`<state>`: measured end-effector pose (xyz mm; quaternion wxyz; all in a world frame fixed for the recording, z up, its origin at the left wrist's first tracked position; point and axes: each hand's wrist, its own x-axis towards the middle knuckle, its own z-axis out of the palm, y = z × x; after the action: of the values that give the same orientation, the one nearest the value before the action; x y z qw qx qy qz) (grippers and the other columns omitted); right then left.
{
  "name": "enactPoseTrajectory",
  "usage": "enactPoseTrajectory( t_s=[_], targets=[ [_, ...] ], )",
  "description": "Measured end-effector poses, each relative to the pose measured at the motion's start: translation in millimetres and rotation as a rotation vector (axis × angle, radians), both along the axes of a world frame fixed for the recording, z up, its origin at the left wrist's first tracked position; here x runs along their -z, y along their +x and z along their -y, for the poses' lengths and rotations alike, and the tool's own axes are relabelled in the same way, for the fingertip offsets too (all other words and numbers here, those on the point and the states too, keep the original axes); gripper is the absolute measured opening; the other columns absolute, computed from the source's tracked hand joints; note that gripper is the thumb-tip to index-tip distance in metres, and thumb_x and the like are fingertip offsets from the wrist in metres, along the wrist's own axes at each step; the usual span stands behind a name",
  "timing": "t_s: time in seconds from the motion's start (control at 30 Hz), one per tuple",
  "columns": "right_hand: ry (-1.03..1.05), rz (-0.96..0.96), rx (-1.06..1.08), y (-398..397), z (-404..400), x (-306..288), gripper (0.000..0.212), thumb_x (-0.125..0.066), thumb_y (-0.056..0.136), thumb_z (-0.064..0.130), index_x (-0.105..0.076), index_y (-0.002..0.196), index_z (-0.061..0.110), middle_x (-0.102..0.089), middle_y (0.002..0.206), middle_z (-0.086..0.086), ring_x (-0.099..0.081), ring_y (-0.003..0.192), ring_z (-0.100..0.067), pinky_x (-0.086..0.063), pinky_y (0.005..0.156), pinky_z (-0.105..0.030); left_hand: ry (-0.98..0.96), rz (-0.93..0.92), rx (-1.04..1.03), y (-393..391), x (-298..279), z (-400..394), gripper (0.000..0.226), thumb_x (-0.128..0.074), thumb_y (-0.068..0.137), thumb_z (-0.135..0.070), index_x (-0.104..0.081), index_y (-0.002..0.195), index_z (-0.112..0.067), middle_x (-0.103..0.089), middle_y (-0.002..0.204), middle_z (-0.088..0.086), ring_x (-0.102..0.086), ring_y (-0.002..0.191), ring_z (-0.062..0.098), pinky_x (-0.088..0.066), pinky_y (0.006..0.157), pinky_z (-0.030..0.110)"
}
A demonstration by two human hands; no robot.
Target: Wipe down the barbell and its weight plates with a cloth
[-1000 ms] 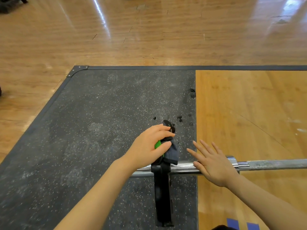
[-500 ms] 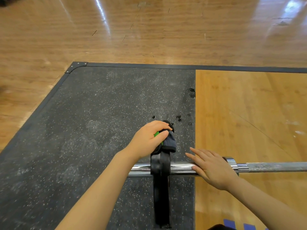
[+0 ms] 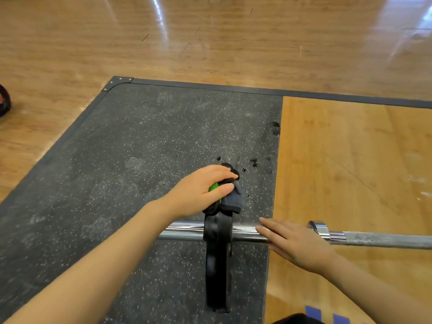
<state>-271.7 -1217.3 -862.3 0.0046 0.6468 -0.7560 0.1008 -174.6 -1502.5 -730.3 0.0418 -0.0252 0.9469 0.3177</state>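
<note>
A barbell lies across the platform, its chrome sleeve running left through a thin black weight plate seen edge-on. My left hand grips a dark grey cloth with a green patch and presses it against the plate's far top edge. Flat on the sleeve, just right of the plate, rests my right hand with its fingers straight. The plate's far rim is hidden by the cloth and hand.
The plate stands on a speckled black rubber mat with dark wet spots beyond it. A wooden platform panel lies to the right, glossy wood floor beyond. A dark object sits at the left edge.
My left hand with the cloth has slid slightly along the plate's top edge. My right hand has flattened lower onto the sleeve. The view shifted a little.
</note>
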Motion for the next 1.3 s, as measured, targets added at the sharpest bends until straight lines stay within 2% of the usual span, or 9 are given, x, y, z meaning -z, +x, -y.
enactPoseTrajectory(
  t_s=[0.13,0.2,0.37,0.5,0.7,0.9,1.0,1.2,1.3],
  targets=[
    [0.008,0.000,-0.022,0,-3,5,0.051,-0.034,0.101,0.044,-0.046,0.142,0.017,-0.051,0.143,-0.007,-0.059,0.119,-0.023,-0.054,0.090,-0.033,-0.025,0.040,0.006,-7,-5,-8,0.035,-0.046,0.100,-0.038,-0.057,0.132,-0.030,-0.049,0.139,-0.013,-0.039,0.127,0.000,-0.032,0.103,0.021],
    [0.012,0.005,-0.028,-2,-3,4,0.053,-0.031,0.102,0.048,-0.043,0.143,0.017,-0.050,0.144,-0.007,-0.058,0.120,-0.023,-0.054,0.092,-0.033,-0.011,0.041,-0.016,-10,-7,-12,0.034,-0.048,0.100,-0.037,-0.058,0.131,-0.029,-0.050,0.139,-0.011,-0.040,0.126,0.001,-0.033,0.103,0.025],
    [0.024,0.014,-0.050,-5,-4,2,0.058,-0.037,0.100,0.053,-0.042,0.146,0.018,-0.046,0.147,-0.006,-0.054,0.125,-0.022,-0.051,0.096,-0.033,0.008,0.017,-0.027,10,-4,-7,0.034,-0.048,0.099,-0.040,-0.056,0.132,-0.033,-0.043,0.144,-0.014,-0.035,0.132,-0.001,-0.030,0.106,0.024],
    [0.015,0.014,-0.059,-3,-4,3,0.061,-0.038,0.099,0.055,-0.042,0.146,0.018,-0.046,0.147,-0.005,-0.054,0.124,-0.022,-0.050,0.096,-0.032,0.012,0.035,-0.032,14,-5,-2,0.034,-0.046,0.098,-0.042,-0.055,0.131,-0.037,-0.042,0.142,-0.017,-0.036,0.129,-0.003,-0.031,0.101,0.020],
    [0.010,-0.031,-0.058,-7,-3,2,0.060,-0.038,0.098,0.055,-0.044,0.145,0.017,-0.048,0.145,-0.006,-0.058,0.120,-0.022,-0.052,0.093,-0.032,0.038,0.118,-0.064,-24,-6,-7,0.032,-0.048,0.099,-0.035,-0.057,0.131,-0.033,-0.050,0.134,-0.014,-0.043,0.124,0.003,-0.035,0.105,0.029],
    [0.000,-0.056,-0.068,-9,-1,2,0.060,-0.036,0.098,0.054,-0.046,0.143,0.016,-0.050,0.144,-0.007,-0.059,0.117,-0.022,-0.053,0.091,-0.032,0.011,0.014,-0.030,11,-5,-1,0.035,-0.049,0.099,-0.038,-0.053,0.134,-0.040,-0.041,0.143,-0.021,-0.031,0.129,-0.010,-0.024,0.098,0.006],
    [-0.007,-0.051,-0.071,-8,-1,5,0.061,-0.038,0.098,0.055,-0.043,0.144,0.016,-0.049,0.145,-0.007,-0.058,0.119,-0.023,-0.053,0.092,-0.033,0.042,0.032,-0.029,9,-6,3,0.033,-0.052,0.098,-0.037,-0.055,0.131,-0.039,-0.042,0.138,-0.025,-0.033,0.128,-0.011,-0.023,0.098,0.004],
    [-0.007,-0.059,-0.071,-10,-1,4,0.064,-0.041,0.097,0.057,-0.042,0.145,0.015,-0.049,0.145,-0.007,-0.058,0.120,-0.023,-0.053,0.092,-0.034,0.242,0.246,-0.148,-39,0,10,0.024,-0.053,0.097,-0.035,-0.063,0.119,-0.034,-0.060,0.122,-0.016,-0.053,0.113,0.006,-0.041,0.096,0.027],
    [0.003,-0.058,-0.072,-13,0,3,0.065,-0.040,0.097,0.058,-0.042,0.145,0.015,-0.049,0.145,-0.008,-0.058,0.119,-0.024,-0.054,0.091,-0.034,0.283,0.293,-0.186,-50,3,11,0.021,-0.054,0.095,-0.039,-0.065,0.113,-0.036,-0.062,0.117,-0.016,-0.056,0.110,0.008,-0.045,0.095,0.030]
  ],
)
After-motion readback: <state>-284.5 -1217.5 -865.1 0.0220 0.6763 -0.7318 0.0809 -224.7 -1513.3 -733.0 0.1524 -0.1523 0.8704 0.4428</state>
